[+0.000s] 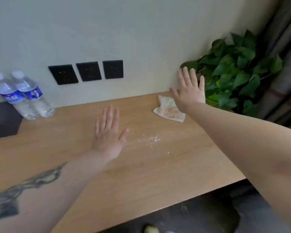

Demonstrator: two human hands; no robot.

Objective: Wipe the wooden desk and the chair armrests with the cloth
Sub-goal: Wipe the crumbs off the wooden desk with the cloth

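A crumpled white cloth (168, 110) with orange stains lies on the wooden desk (158, 165) near the back right corner. My right hand (189, 91) hovers just above and behind it, fingers spread, holding nothing. Over the middle of the desk, my left hand (108, 132) is held flat with the palm down and the fingers apart, empty. Small white crumbs (149, 139) are scattered on the wood just right of my left thumb. No chair armrests are in view.
Two clear water bottles (23, 96) with blue labels stand at the back left, beside a dark mat (3, 121). Three black wall sockets (87, 71) sit above the desk. A leafy potted plant (233, 73) fills the right corner, by a curtain (286, 64).
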